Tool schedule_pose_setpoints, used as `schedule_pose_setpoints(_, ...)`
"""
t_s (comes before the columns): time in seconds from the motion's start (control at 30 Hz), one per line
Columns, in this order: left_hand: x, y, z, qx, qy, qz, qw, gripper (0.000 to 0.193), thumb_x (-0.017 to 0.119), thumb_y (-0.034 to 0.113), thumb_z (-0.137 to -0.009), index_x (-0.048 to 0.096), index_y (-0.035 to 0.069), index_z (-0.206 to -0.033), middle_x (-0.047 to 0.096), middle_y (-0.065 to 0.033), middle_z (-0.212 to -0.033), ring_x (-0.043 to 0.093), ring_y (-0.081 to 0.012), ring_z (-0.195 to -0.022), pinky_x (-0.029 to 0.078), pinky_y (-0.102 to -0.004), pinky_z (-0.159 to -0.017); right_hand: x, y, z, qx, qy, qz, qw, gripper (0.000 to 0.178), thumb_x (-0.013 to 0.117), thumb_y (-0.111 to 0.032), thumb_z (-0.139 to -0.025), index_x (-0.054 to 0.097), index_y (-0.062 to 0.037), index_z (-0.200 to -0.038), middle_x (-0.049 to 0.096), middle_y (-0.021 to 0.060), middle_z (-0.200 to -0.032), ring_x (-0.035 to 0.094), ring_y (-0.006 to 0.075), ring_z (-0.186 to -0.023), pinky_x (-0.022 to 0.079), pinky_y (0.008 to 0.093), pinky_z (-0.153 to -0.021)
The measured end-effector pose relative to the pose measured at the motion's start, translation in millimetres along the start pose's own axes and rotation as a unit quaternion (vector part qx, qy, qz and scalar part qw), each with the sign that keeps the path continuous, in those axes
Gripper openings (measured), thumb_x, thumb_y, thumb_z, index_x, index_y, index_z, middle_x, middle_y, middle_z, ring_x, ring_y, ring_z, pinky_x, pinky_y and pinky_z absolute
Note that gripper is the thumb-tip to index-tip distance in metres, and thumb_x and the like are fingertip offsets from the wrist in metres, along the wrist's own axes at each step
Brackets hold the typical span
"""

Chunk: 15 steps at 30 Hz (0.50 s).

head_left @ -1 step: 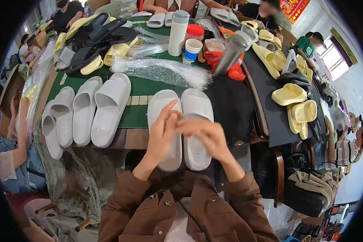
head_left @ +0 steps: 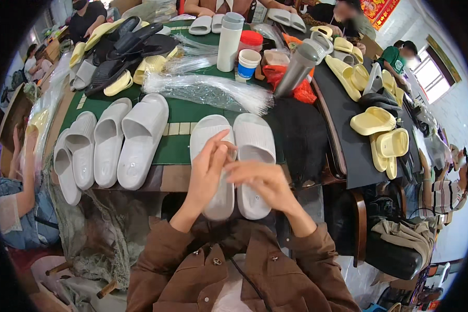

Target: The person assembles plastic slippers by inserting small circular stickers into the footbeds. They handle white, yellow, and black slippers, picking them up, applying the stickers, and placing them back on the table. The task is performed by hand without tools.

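Note:
A pair of light grey slide sandals lies side by side before me at the table's front edge, a left slide and a right slide. Above the left one is my left hand, its fingers apart and nothing visible in them. My right hand hovers over the right slide, fingers stretched toward the left hand and slightly blurred. A small gap separates the hands. To the left, several more grey slides stand in a row. Beyond the pair lies a bundle of clear plastic strands.
Black and yellow slides are heaped at the back left. A white bottle, a paper cup and a steel tumbler stand behind the strands. Yellow slides lie on the dark surface at right. Other people sit around the table.
My right hand has shifted slightly down and left, and its fingertips now sit lower beside the left hand. The slides have stayed in place.

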State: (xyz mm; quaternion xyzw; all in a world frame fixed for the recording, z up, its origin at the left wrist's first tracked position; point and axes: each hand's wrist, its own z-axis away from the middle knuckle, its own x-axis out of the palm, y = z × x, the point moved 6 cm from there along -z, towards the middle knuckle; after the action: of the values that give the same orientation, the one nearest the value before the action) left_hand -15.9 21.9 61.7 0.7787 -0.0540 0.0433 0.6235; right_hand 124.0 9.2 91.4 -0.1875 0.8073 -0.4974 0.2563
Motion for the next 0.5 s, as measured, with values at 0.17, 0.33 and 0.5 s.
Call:
schedule_pose_setpoints(0.17,-15.0,-14.6,-0.6,-0.084,0.004,0.143,0.986,0.029,0.046,0.013,-0.099,0.053,0.000,-0.124,0.063,-0.0066,-0.102,0.058,-0.0095,-0.081,0.046,-0.0231,-0.074,21.9,-0.8,28.8,0.083,-0.142,-0.057,0.985,0.020,0.050,-0.001,-0.092,0.067,-0.0014,-0.102,0.069,0.0093,-0.093,0.067,0.0169,-0.086,0.053,0.0295,-0.074)
schedule_pose_setpoints(0.33,-45.6,-14.1,-2.5,-0.057,0.085,0.180,0.978,0.025,0.042,0.011,-0.099,0.057,-0.002,-0.114,0.062,-0.0104,-0.104,0.054,-0.0098,-0.079,0.046,-0.0231,-0.073,27.8,-2.7,45.7,0.229,-0.267,-0.145,0.925,0.019,0.049,-0.002,-0.094,0.065,0.0028,-0.104,0.068,0.0087,-0.084,0.066,0.0129,-0.065,0.053,0.0234,-0.059)
schedule_pose_setpoints(0.5,-24.1,3.8,23.2,-0.086,-0.029,0.018,0.996,0.023,0.036,0.000,-0.086,0.058,0.001,-0.092,0.060,-0.0034,-0.084,0.049,-0.0082,-0.068,0.039,-0.0219,-0.063,-5.3,20.4,45.6,0.257,-0.039,-0.175,0.950,0.024,0.046,-0.013,-0.099,0.063,0.0008,-0.108,0.068,0.0078,-0.097,0.059,0.0070,-0.057,0.047,0.0201,-0.051)
